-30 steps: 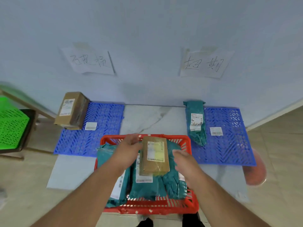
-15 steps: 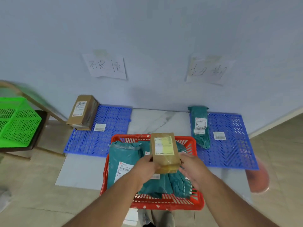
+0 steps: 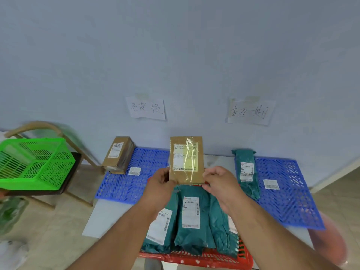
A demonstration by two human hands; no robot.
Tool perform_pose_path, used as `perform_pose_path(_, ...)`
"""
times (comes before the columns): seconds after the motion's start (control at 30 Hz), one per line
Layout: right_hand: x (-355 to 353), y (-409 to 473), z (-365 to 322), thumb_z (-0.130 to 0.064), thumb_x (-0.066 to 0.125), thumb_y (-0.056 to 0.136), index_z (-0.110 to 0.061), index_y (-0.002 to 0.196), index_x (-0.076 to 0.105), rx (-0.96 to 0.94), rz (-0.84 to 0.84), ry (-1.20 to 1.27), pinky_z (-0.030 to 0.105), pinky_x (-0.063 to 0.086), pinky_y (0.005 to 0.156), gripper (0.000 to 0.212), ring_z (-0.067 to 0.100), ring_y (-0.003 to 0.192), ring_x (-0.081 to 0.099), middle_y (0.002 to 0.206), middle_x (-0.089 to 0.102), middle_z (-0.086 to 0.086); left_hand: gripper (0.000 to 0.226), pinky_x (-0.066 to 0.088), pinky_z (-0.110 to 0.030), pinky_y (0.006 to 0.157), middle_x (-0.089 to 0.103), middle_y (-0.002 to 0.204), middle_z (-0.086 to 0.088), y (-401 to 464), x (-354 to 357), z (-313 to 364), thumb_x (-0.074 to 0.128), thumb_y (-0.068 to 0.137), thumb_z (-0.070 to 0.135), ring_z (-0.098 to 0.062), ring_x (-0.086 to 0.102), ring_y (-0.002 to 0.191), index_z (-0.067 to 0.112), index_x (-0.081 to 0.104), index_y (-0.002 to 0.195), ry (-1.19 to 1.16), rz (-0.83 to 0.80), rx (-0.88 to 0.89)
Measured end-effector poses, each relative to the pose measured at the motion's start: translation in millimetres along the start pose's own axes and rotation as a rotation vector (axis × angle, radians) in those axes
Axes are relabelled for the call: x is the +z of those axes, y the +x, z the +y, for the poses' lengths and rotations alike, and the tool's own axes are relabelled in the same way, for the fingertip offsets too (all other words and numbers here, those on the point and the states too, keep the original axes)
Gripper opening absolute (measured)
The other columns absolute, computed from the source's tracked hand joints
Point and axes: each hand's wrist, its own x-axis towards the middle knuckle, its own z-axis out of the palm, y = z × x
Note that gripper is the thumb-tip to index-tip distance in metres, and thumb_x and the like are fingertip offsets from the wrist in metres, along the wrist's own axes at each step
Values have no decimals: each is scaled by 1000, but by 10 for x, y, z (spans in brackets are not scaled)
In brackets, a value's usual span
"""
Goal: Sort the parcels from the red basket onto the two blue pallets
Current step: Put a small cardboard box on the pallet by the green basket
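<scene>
I hold a flat brown cardboard parcel (image 3: 186,159) upright above the red basket (image 3: 196,259), its white label facing me. My left hand (image 3: 160,187) grips its lower left edge and my right hand (image 3: 221,182) grips its lower right corner. Several teal bagged parcels (image 3: 191,219) lie in the basket below. The left blue pallet (image 3: 134,181) carries a brown box (image 3: 118,154) and a loose white label. The right blue pallet (image 3: 286,193) carries a teal bag (image 3: 246,172) and another label.
Two handwritten paper signs hang on the wall, one (image 3: 146,108) above the left pallet and one (image 3: 250,112) above the right. A green basket (image 3: 35,162) sits on a chair at the left. A pale board lies on the floor under the pallets.
The brown parcel has been lifted out of the basket and raised upright between both hands. My view has tilted up toward the wall.
</scene>
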Motion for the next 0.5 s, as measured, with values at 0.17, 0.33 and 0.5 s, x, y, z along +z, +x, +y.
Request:
perform_pose_path(0.17, 602, 165, -97, -4, 69, 98, -17, 102, 71, -14, 20, -81, 39, 63, 96, 14, 19, 100, 74, 104, 75, 4, 35, 53, -26, 97, 75, 120, 10, 295, -491, -109, 56, 100, 3, -7, 69, 112, 23, 63, 129, 8, 57, 10)
perform_pose_path(0.33, 1479, 575, -163, 0, 62, 99, -22, 105, 77, 16, -19, -117, 36, 66, 86, 27, 16, 88, 82, 99, 84, 0, 31, 55, -26, 88, 78, 110, 12, 935, -1177, -177, 56, 101, 4, -10, 72, 104, 24, 69, 122, 29, 86, -31)
perform_pose_path(0.5, 2475, 1328, -206, 1, 58, 95, -31, 93, 80, 68, 13, -262, 26, 60, 73, 39, 11, 79, 76, 85, 82, -11, 39, 48, -20, 52, 77, 88, 18, 1942, -1888, -348, 52, 101, 6, -2, 58, 60, 41, 69, 97, 148, 88, -100)
